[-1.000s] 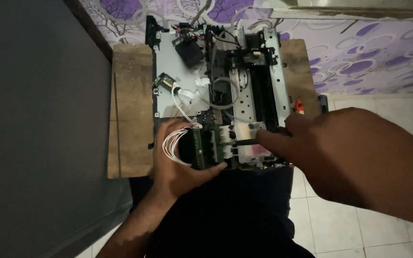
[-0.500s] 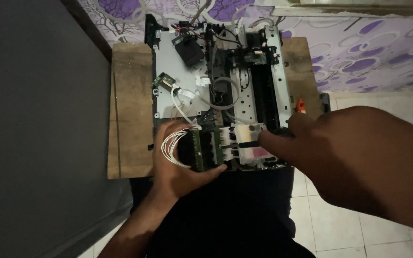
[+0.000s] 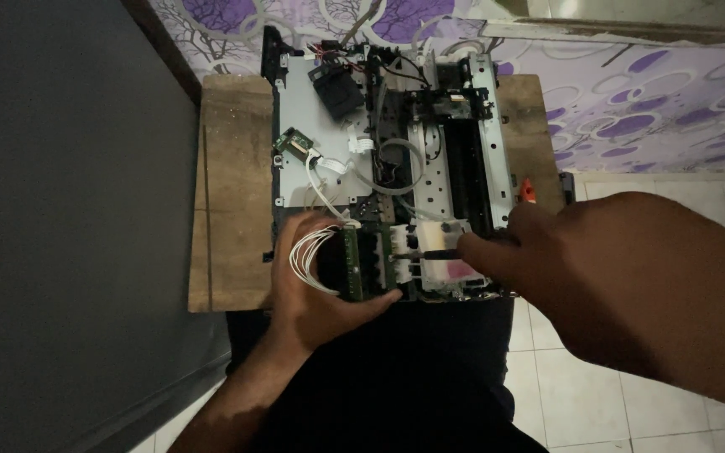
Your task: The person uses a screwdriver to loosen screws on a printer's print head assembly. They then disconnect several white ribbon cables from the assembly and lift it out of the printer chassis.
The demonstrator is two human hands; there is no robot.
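Note:
A stripped printer chassis (image 3: 312, 151) of grey metal lies on a small wooden table (image 3: 232, 193). My left hand (image 3: 316, 289) grips its near end, thumb along the bottom, around a black and green carriage block (image 3: 362, 264) with a loop of white wires (image 3: 308, 256). My right hand (image 3: 614, 277) comes in from the right, its fingers pressed against a white and pink ink cartridge unit (image 3: 442, 260) beside that block. A black strip lies across the cartridge at my fingertips.
A black box and cables (image 3: 337, 88) sit on the chassis far end, with a small green circuit board (image 3: 291, 143) at its left. A purple patterned cloth (image 3: 631, 109) covers the right. A dark wall (image 3: 60, 226) stands left. White floor tiles (image 3: 572, 394) lie below.

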